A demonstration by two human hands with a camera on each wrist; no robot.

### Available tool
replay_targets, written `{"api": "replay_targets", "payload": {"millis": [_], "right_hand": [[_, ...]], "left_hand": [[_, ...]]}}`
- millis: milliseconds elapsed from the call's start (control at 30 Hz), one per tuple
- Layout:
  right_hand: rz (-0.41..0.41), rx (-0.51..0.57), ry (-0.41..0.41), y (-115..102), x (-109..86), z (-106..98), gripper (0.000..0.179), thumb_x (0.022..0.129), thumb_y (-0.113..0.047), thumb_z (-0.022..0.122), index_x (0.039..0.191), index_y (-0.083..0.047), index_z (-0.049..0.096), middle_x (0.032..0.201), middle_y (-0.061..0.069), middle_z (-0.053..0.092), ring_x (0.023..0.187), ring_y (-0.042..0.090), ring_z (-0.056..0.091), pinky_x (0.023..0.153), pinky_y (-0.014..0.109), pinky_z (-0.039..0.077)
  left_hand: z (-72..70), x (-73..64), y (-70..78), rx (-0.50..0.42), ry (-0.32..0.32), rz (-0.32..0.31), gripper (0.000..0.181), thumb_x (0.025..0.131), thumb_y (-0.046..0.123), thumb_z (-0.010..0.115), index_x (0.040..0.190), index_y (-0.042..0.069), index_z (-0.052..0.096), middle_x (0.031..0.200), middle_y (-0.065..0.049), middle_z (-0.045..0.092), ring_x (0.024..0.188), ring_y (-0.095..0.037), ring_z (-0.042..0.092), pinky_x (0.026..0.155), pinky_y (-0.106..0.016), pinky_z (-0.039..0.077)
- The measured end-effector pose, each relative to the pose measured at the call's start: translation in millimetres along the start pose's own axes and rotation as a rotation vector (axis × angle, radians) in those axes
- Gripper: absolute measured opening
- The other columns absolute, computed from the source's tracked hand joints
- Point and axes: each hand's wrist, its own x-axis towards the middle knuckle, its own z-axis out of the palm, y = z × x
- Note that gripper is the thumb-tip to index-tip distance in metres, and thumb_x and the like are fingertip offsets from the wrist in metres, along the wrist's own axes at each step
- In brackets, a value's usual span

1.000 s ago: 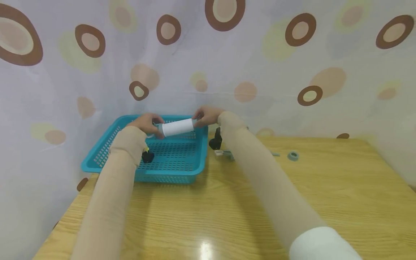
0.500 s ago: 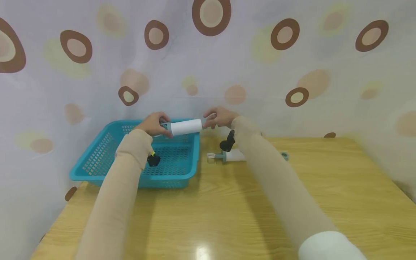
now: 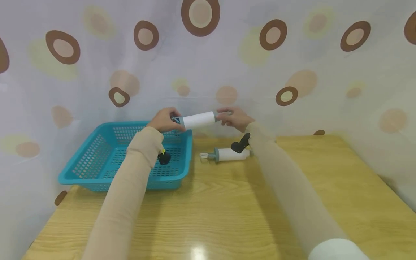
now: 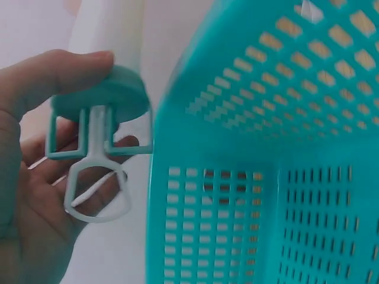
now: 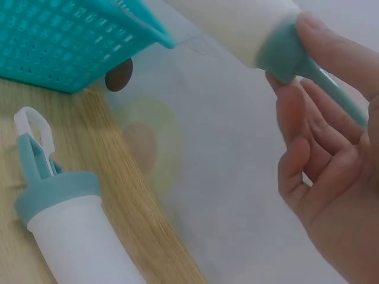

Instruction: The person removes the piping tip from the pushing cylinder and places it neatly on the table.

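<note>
On my head feed, the left hand [image 3: 163, 120] grips a white cylinder [image 3: 199, 120] near the basket's [image 3: 87, 181] back right corner, the right hand [image 3: 236, 118] pinching its other end. Only my wrist feeds plainly show its looped pull [image 4: 98, 218] and teal stem [image 5: 336, 96].

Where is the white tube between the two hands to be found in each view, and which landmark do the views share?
Head: white tube near the picture's middle, between left hand and right hand.
Left wrist: white tube at upper left, cut by the top edge.
Right wrist: white tube at the top, also cut off; another tube is at lower left.
Shared landmark: turquoise basket.
</note>
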Motion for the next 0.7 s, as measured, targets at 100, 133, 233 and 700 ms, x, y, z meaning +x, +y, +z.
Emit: {"api": "replay_targets", "payload": {"millis": [100, 133, 233, 700], "right_hand": [[-0.021, 0.038, 0.033, 2.8, -8.0, -7.7, 0.050, 0.099, -0.018, 0.053, 0.144, 0.000, 0.040, 0.110, 0.008, 0.057, 0.103, 0.022, 0.053, 0.112, 0.040, 0.034], [-0.026, 0.040, 0.042, 3.1, -10.9, -9.7, 0.050, 0.100, -0.021, 0.051, 0.144, 0.001, 0.039, 0.119, 0.012, 0.055, 0.109, 0.023, 0.053, 0.114, 0.039, 0.032], [-0.036, 0.040, 0.079, 11.7, -13.3, -17.2, 0.050, 0.101, -0.028, 0.048, 0.139, 0.004, 0.044, 0.135, 0.014, 0.046, 0.121, 0.025, 0.047, 0.116, 0.038, 0.029], [-0.047, 0.561, 0.141, 43.3, -33.0, -42.1, 0.019, 0.100, -0.020, 0.049, 0.105, -0.002, 0.055, 0.098, 0.000, 0.054, 0.083, 0.008, 0.055, 0.083, 0.016, 0.047]], "left_hand": [[7.6, 5.3, 9.7, -0.026, 0.017, 0.012, 0.051, 0.077, 0.021, 0.079, 0.119, 0.003, 0.055, 0.123, -0.017, 0.057, 0.109, -0.031, 0.056, 0.092, -0.046, 0.049], [10.0, 6.6, 12.9, -0.028, 0.018, 0.014, 0.051, 0.077, 0.021, 0.079, 0.118, 0.003, 0.055, 0.123, -0.017, 0.057, 0.110, -0.031, 0.056, 0.093, -0.046, 0.049], [17.2, 11.8, 20.9, -0.057, 0.024, 0.024, 0.050, 0.076, 0.020, 0.080, 0.117, 0.003, 0.056, 0.121, -0.016, 0.058, 0.108, -0.030, 0.057, 0.093, -0.045, 0.049], [48.1, 25.4, 47.5, -0.168, 0.029, 0.112, 0.053, 0.075, 0.017, 0.082, 0.121, 0.002, 0.060, 0.114, -0.016, 0.063, 0.104, -0.029, 0.061, 0.090, -0.041, 0.052]]}}
